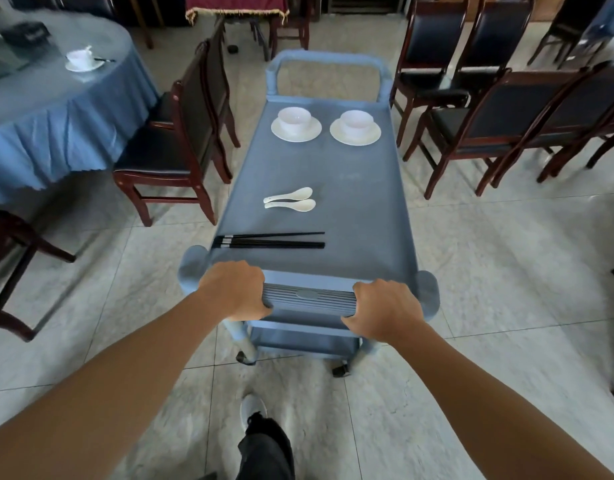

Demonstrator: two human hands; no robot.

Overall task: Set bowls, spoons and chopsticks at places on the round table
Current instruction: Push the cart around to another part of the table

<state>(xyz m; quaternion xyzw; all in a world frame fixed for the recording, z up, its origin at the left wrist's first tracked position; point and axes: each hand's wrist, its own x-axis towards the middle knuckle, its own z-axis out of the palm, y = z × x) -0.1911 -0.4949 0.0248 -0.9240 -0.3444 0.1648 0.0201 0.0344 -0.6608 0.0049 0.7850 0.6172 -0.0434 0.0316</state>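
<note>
Both hands curl round the ribbed handle [309,296] at the near end of a blue cart [350,174]. The left hand [234,289] grips the handle's left end and the right hand [385,308] its right end, fingers wrapped over the bar. On the cart's flat top, just beyond the left hand, black chopsticks [269,240] lie crosswise in a tight bunch, banded ends toward the left edge. Further off, near the middle, two white spoons [303,193] lie close side by side, scoops to the right. At the far end, well apart from both hands, a left bowl [294,116] and a right bowl [356,121] each stand on a white saucer. The round table [49,109], under a blue cloth, stands off to the left of the cart, beyond dark wooden chairs [153,155]. One set bowl [79,57] on a saucer already sits on it
</note>
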